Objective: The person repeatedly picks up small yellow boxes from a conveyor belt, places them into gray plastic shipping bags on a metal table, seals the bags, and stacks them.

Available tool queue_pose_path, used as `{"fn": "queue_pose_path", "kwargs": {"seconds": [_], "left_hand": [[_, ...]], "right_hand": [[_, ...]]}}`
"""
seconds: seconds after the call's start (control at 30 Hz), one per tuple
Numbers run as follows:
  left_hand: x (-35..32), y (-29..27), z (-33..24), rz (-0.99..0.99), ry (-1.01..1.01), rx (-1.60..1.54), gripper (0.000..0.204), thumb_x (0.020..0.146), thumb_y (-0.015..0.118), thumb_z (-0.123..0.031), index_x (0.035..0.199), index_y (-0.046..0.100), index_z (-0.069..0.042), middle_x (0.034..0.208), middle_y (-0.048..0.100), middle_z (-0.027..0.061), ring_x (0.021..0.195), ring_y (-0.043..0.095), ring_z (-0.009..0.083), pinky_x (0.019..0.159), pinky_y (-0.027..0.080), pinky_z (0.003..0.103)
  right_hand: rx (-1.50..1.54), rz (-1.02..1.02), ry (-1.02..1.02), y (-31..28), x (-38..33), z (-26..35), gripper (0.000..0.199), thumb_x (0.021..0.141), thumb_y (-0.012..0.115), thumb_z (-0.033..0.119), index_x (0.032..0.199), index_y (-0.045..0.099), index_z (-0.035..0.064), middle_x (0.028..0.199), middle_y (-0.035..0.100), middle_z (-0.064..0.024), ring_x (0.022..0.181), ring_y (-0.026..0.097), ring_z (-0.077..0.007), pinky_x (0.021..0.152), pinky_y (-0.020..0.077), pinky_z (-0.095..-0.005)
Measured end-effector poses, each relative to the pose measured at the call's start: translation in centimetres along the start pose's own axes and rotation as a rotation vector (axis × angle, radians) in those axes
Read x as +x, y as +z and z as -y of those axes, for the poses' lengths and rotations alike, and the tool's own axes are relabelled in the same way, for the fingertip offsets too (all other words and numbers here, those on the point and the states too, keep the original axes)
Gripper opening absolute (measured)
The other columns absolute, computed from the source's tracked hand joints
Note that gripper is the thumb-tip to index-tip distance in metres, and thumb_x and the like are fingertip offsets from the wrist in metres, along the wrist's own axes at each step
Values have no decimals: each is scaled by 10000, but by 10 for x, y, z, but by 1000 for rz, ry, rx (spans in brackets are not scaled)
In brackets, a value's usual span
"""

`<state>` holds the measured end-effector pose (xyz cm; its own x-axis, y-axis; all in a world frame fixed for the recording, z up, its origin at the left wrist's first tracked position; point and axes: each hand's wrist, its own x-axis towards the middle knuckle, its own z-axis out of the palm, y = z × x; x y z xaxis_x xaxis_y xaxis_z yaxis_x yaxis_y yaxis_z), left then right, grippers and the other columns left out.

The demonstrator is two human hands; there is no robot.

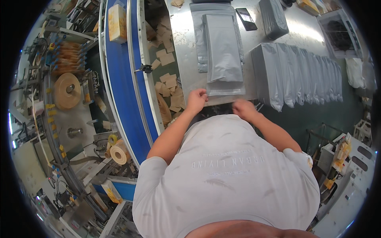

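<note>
A filled grey plastic mailing bag (225, 49) lies lengthwise before me on a stack of flat grey bags (200, 51). Its pale, see-through flap (226, 89) points toward me at the table's near edge. My left hand (197, 100) is closed beside the flap's left corner, thumb and fingers pressed together; whether it pinches the flap's edge is hard to see. Just below the flap's right side, my right hand (243, 110) is curled closed at the table edge, slightly blurred. What it holds, if anything, is hidden.
A row of several packed grey bags (299, 73) stands at the table's right. Behind lie a dark phone (246, 19) and another wrapped grey bundle (274, 19). A blue conveyor (123, 75) carrying a yellow-white pack (117, 23) runs at left, with cardboard scraps (170, 81) between.
</note>
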<state>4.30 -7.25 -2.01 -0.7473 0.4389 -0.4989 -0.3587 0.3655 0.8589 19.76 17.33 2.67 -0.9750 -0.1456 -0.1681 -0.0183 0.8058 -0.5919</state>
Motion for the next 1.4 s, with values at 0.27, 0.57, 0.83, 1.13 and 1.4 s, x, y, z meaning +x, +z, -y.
{"fn": "queue_pose_path", "kwargs": {"seconds": [0.27, 0.57, 0.83, 1.13, 1.4], "left_hand": [[9, 15, -5, 158, 62, -1, 118, 954, 719, -80, 990, 735, 31, 819, 748, 66, 712, 666, 117, 675, 527, 303], [12, 3, -4, 164, 102, 78, 107, 941, 733, -87, 921, 735, 18, 786, 705, 18, 710, 609, 86, 671, 494, 277], [-7, -42, -48, -54, 525, 685, 251, 824, 734, -32, 1074, 716, -28, 1248, 668, 142, 1107, 634, 237, 940, 526, 391], [66, -36, -88, 363, 1547, 1285, 341, 864, 655, -114, 1194, 702, -44, 1668, 405, 128, 1569, 345, 271, 1275, 337, 430], [73, -58, -96, 419, 1245, 972, 128, 917, 660, -106, 978, 672, 6, 1353, 657, 131, 1277, 617, 270, 1088, 504, 403]], "right_hand": [[462, -228, 471, -4, -14, 9, 266, 946, 785, 277, 1033, 748, 28, 911, 763, -140, 791, 727, -240, 732, 565, -370], [659, -298, 638, 17, 9, -3, 235, 1019, 635, 231, 981, 696, 6, 819, 720, -149, 721, 696, -281, 706, 543, -389], [-307, 848, 837, 27, -221, -66, 365, 852, 733, 174, 1207, 770, 98, 1296, 733, -180, 1200, 713, -369, 1017, 580, -489], [-707, -172, -361, -101, 44, -4, 407, 877, 622, 136, 1260, 710, 31, 1487, 587, -77, 1500, 423, -303, 1193, 412, -430], [27, -212, -140, -78, 58, -60, 143, 926, 645, 130, 953, 728, 16, 1018, 736, -108, 1041, 700, -299, 905, 561, -415]]}}
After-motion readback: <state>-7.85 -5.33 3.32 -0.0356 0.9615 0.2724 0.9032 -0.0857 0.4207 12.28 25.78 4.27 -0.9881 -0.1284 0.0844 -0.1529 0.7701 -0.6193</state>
